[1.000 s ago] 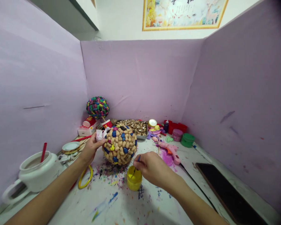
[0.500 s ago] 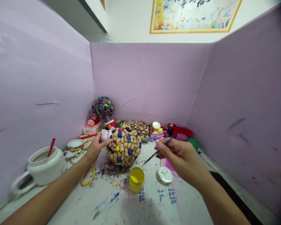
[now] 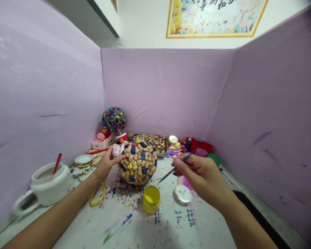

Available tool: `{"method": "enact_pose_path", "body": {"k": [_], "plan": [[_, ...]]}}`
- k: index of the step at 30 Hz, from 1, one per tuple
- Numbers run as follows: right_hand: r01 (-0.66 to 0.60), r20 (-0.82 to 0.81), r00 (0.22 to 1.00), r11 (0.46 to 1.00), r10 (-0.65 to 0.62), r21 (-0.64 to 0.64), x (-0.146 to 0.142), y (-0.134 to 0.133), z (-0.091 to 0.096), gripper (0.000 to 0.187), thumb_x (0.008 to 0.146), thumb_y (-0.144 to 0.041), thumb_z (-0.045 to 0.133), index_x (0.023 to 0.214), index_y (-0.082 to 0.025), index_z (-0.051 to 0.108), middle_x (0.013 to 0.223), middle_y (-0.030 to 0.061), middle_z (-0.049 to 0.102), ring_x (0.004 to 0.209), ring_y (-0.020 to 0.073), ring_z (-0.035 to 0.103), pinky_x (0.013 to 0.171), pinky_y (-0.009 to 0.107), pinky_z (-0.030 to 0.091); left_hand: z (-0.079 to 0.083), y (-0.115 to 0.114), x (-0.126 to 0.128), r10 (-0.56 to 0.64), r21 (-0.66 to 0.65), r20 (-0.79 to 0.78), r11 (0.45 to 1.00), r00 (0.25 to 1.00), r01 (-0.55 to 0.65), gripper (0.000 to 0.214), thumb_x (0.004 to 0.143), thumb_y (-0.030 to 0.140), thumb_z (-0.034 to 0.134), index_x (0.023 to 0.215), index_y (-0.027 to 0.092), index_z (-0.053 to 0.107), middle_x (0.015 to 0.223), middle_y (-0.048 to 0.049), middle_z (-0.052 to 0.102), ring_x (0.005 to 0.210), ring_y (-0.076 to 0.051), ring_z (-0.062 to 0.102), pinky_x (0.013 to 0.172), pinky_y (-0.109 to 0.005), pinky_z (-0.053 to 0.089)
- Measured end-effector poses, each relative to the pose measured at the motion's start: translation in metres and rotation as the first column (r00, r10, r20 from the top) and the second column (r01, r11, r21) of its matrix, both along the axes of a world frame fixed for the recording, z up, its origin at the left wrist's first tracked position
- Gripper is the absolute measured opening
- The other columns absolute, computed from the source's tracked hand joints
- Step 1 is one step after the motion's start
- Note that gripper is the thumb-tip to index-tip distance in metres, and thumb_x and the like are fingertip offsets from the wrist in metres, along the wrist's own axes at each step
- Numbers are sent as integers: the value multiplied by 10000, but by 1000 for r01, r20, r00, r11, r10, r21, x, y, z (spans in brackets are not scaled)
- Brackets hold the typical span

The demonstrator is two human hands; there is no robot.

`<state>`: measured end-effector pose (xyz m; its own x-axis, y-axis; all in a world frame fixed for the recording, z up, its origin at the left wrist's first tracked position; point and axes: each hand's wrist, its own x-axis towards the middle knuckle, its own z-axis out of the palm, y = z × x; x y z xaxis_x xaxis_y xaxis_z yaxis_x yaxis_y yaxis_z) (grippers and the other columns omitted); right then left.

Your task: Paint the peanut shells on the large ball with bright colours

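Observation:
A ball covered in peanut shells (image 3: 138, 162), some painted blue, yellow and pink, rests on the paint-spattered table. My left hand (image 3: 106, 164) grips its left side, with a crumpled white tissue (image 3: 117, 149) by the fingers. My right hand (image 3: 197, 171) pinches a thin blue paintbrush (image 3: 174, 168) whose tip points down-left, close to the ball's right side. An open jar of yellow paint (image 3: 151, 199) stands just in front of the ball. Its silver lid (image 3: 182, 194) lies to the right, below my right hand.
A white pot with a red stick (image 3: 46, 185) stands at the left, a yellow ring (image 3: 96, 197) beside my left forearm. At the back are a multicoloured shell ball (image 3: 114, 119), a tray of shells (image 3: 152, 141), paint jars (image 3: 200, 148). Purple partition walls enclose the table.
My right hand lifted the brush out of the yellow paint jar and moved up and right, then held almost still. The silver lid came into sight. My left hand stayed on the ball.

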<state>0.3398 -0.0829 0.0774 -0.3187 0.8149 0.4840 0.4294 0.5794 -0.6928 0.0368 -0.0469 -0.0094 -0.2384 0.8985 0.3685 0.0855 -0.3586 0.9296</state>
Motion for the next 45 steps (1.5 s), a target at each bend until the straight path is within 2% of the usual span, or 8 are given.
{"method": "enact_pose_path", "body": {"k": [6, 9, 15, 28, 33, 37, 42, 45], "plan": [[2, -134, 991, 999, 3, 35, 1, 1, -1, 295, 845, -385, 540, 680, -161, 639, 628, 30, 668, 567, 149, 640, 537, 259, 526, -10, 7, -11, -21, -30, 126, 999, 992, 25, 502, 584, 408, 815, 980, 195, 592, 937, -39, 701, 936, -264, 639, 817, -353, 507], [-29, -217, 975, 998, 40, 50, -1, 2, -3, 264, 848, -362, 538, 711, -161, 640, 645, 23, 658, 589, 141, 643, 587, 275, 557, -10, 9, -12, -42, -36, 159, 998, 986, 48, 567, 559, 401, 829, 1029, 191, 592, 1007, -64, 696, 996, -287, 625, 830, -356, 507], [-45, -230, 972, 998, 53, 40, -3, 0, -1, 255, 842, -353, 547, 700, -162, 637, 658, 32, 669, 590, 142, 647, 553, 261, 553, -9, 8, -12, -62, -29, 106, 997, 992, 65, 638, 564, 426, 824, 1103, 194, 574, 1064, -93, 687, 1085, -330, 587, 858, -391, 500], [-23, -294, 954, 995, 52, 102, -3, 1, -3, 258, 858, -358, 544, 741, -159, 661, 670, 28, 667, 600, 134, 638, 586, 266, 572, -10, 4, -15, -109, 5, -24, 994, 994, 110, 606, 641, 425, 779, 1162, 227, 542, 1065, -57, 671, 1022, -288, 601, 870, -365, 477], [32, -362, 932, 994, 8, 105, -4, -2, -1, 288, 856, -391, 556, 756, -165, 703, 688, 50, 702, 598, 144, 658, 542, 250, 563, -2, -1, -8, -86, -1, -40, 996, 995, 86, 626, 601, 435, 793, 1136, 212, 557, 1094, -71, 656, 1046, -305, 585, 866, -370, 482], [40, -429, 903, 994, 6, 98, -7, -4, -3, 301, 862, -417, 553, 771, -177, 710, 749, 60, 714, 619, 157, 676, 530, 260, 579, 4, -5, -4, -89, 3, -58, 996, 994, 89, 586, 597, 438, 786, 1093, 206, 578, 1026, -60, 669, 998, -299, 606, 853, -381, 488], [102, -471, 882, 978, -3, 184, -8, 0, -8, 226, 870, -373, 567, 809, -208, 709, 784, 34, 712, 624, 144, 671, 569, 264, 585, 3, -7, -4, -101, 51, -95, 993, 990, 106, 544, 636, 403, 773, 1110, 222, 579, 1053, -61, 668, 1024, -298, 602, 865, -376, 481], [160, -491, 871, 963, -33, 218, -9, 4, -4, 205, 863, -372, 581, 809, -220, 707, 781, 22, 713, 616, 130, 662, 574, 244, 574, 0, -9, -3, -103, 64, -76, 992, 992, 107, 517, 652, 392, 764, 1104, 221, 582, 1050, -62, 671, 990, -286, 613, 846, -369, 488]]}}
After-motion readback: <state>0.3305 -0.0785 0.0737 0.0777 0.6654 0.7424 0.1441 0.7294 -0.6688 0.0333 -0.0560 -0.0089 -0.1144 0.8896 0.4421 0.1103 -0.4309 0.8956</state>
